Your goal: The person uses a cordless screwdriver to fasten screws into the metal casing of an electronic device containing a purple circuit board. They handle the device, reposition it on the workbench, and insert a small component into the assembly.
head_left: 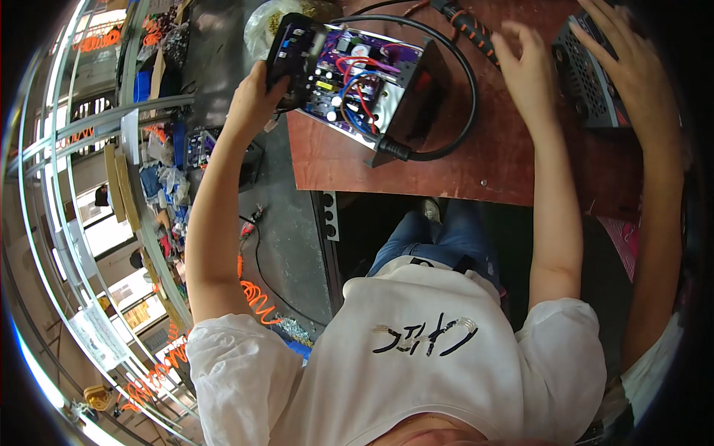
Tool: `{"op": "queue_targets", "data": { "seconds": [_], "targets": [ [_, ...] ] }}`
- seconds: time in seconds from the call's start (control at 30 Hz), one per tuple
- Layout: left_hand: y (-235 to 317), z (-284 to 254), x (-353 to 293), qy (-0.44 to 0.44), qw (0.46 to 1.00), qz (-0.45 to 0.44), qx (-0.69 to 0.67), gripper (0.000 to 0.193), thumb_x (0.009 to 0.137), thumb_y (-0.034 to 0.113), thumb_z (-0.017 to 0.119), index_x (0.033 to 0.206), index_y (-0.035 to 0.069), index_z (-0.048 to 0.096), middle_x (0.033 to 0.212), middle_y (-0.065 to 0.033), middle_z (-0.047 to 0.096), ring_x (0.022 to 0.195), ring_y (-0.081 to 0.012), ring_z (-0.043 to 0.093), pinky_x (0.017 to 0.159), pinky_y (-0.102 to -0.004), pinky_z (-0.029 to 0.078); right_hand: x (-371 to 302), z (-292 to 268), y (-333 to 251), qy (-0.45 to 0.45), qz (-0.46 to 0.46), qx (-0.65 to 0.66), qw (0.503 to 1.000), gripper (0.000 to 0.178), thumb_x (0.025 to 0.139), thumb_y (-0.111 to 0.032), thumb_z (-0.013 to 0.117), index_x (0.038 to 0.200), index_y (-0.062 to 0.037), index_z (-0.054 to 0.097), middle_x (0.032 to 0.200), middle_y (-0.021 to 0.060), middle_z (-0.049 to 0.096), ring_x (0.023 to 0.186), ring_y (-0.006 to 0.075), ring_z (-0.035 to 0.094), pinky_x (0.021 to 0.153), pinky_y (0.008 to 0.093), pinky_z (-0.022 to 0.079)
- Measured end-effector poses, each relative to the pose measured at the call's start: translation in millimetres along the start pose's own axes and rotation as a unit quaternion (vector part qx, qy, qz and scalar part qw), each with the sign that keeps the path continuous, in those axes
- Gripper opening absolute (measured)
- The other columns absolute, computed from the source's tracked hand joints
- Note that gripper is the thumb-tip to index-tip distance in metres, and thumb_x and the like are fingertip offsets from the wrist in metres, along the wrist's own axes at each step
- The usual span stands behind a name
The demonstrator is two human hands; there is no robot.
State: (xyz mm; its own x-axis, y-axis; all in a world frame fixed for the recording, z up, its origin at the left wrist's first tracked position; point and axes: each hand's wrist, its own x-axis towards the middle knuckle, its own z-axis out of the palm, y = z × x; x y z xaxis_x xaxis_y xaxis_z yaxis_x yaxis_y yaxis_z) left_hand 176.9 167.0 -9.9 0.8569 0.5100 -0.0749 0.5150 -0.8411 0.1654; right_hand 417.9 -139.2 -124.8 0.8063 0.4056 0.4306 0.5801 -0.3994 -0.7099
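Note:
My left hand (255,102) grips the dark front panel (296,56) of an opened electronic device, thumb over its face and fingers behind. The panel stands at the left end of the metal casing (375,154). Inside the casing are a purple circuit board (327,67) and red and blue wires (358,97). A thick black cable (476,97) loops from the near corner around the device's right side. My right hand (526,67) is over the table, fingers bent and apart, just right of a tool's black and orange handle (472,31). Nothing shows in its grasp.
Another person's hand (621,48) rests at a dark perforated metal box (587,82) on the right. A clear bag (271,22) lies behind the panel. The reddish table (446,175) ends just before my legs. Orange coiled hoses (256,297) and shelving lie left.

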Motion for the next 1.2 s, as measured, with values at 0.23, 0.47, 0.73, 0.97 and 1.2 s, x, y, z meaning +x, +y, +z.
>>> {"op": "queue_targets", "data": {
  "seconds": [0.23,0.47,0.73,0.97,1.2],
  "targets": [
    [-18,6,1,0.006,0.999,0.031,-0.038,0.035,0.086,0.028,0.064,0.092,-0.001,0.046,0.074,-0.0211,0.057,0.065,-0.0329,0.056,0.061,-0.0404,0.044,-41,14,22,-0.005,-0.107,-0.176,0.978,0.038,0.085,-0.026,0.065,0.115,-0.0045,0.054,0.115,0.0111,0.055,0.111,0.0306,0.050,0.090,0.0405,0.045],
    [-41,13,12,0.015,0.995,0.073,-0.060,0.036,0.086,0.030,0.064,0.092,-0.001,0.046,0.070,-0.0164,0.054,0.063,-0.0249,0.051,0.061,-0.0373,0.043,15,45,11,-0.139,-0.069,-0.228,0.961,0.049,0.087,-0.036,0.060,0.127,-0.0103,0.048,0.119,0.0127,0.057,0.116,0.0327,0.050,0.095,0.0442,0.041],
    [-36,12,9,0.011,0.994,0.074,-0.077,0.033,0.088,0.029,0.063,0.090,0.000,0.046,0.068,-0.0115,0.052,0.061,-0.0175,0.047,0.058,-0.0341,0.042,48,78,24,-0.248,-0.025,-0.176,0.952,0.051,0.086,-0.038,0.060,0.128,-0.0121,0.047,0.119,0.0139,0.058,0.115,0.0334,0.052,0.094,0.0444,0.042],
    [-43,13,7,0.006,0.990,0.081,-0.116,0.031,0.090,0.027,0.061,0.093,0.000,0.047,0.068,-0.0094,0.050,0.061,-0.0140,0.043,0.056,-0.0329,0.040,52,85,31,-0.276,-0.023,-0.159,0.948,0.053,0.085,-0.040,0.060,0.129,-0.0136,0.047,0.119,0.0149,0.058,0.113,0.0340,0.054,0.093,0.0446,0.043],
    [-24,2,1,-0.051,0.996,0.006,-0.073,0.021,0.095,0.012,0.056,0.108,-0.002,0.048,0.096,-0.0044,0.059,0.085,-0.0070,0.051,0.077,-0.0243,0.046,52,89,36,-0.288,-0.017,-0.152,0.945,0.055,0.084,-0.042,0.060,0.130,-0.0152,0.046,0.118,0.0159,0.059,0.112,0.0347,0.055,0.092,0.0448,0.044]
  ]
}}
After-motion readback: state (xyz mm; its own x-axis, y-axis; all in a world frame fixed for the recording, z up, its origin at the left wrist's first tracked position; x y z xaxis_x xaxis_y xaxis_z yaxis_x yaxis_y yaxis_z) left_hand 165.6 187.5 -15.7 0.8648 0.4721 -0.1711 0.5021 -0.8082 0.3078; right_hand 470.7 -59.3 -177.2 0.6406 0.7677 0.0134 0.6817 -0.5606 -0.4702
